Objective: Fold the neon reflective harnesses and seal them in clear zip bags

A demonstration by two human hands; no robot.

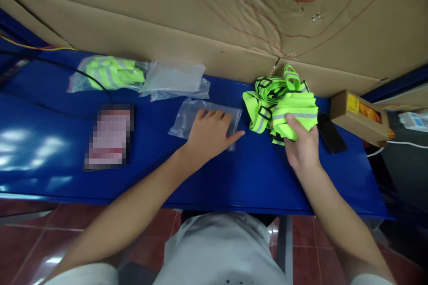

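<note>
My left hand [211, 131] lies palm down with fingers spread on a clear plastic bag [182, 118] flat on the blue table. My right hand [303, 140] grips a folded neon-yellow reflective strap [296, 113] with a silver stripe, thumb on top. Close behind it, more neon straps with black buckles [265, 91] are heaped against the cardboard; where the held bundle ends and the heap begins is hard to tell. Farther left rests a bag packed with neon straps [112, 73], and beside it a stack of clear bags [177, 78].
A phone-like device with a blurred screen [109, 138] lies at left, near a black cable [67, 67]. On the right are a black phone [331, 133] and an open cardboard box [359, 118] with orange contents. A cardboard wall [150, 22] stands behind the blue table [250, 182].
</note>
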